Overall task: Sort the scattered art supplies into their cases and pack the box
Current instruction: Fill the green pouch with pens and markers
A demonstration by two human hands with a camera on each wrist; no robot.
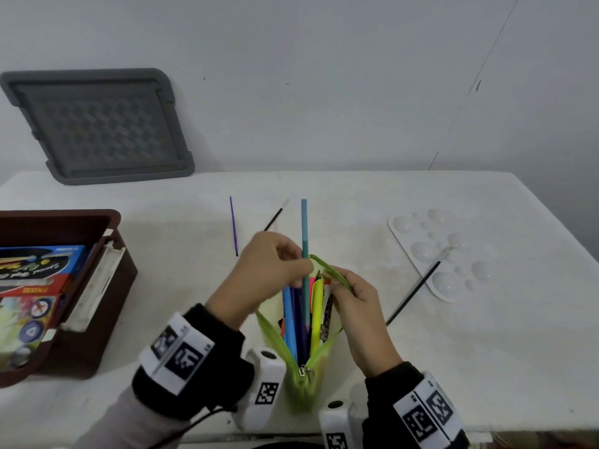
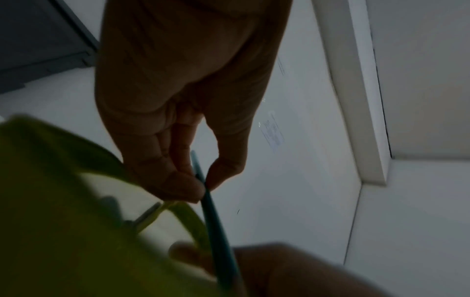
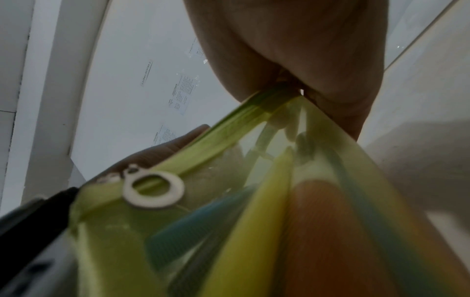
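Two hands load a teal pencil into an open green pencil case on a white bench.

Head view: the left hand (image 1: 269, 273) pinches a teal pencil (image 1: 304, 228) between thumb and fingertips, its lower end inside the green pencil case (image 1: 301, 393), which lies between the two wrists holding blue, purple, pink and yellow pens. The right hand (image 1: 356, 306) pinches the case's far rim, holding the mouth wide. Beyond the left hand lie a purple stick (image 1: 233, 225) and a black brush (image 1: 275, 218); right of the right hand, another black brush (image 1: 413, 291) leans on a white palette (image 1: 402, 234). Far left of the left hand stands a brown box (image 1: 107, 280) with packets inside.
Left wrist view: dim; thumb and forefinger close on the pencil (image 2: 211, 203) above the green rim.
Right wrist view: fingers grip the green edge (image 3: 229, 130); a white zip ring (image 3: 152, 189) hangs below.
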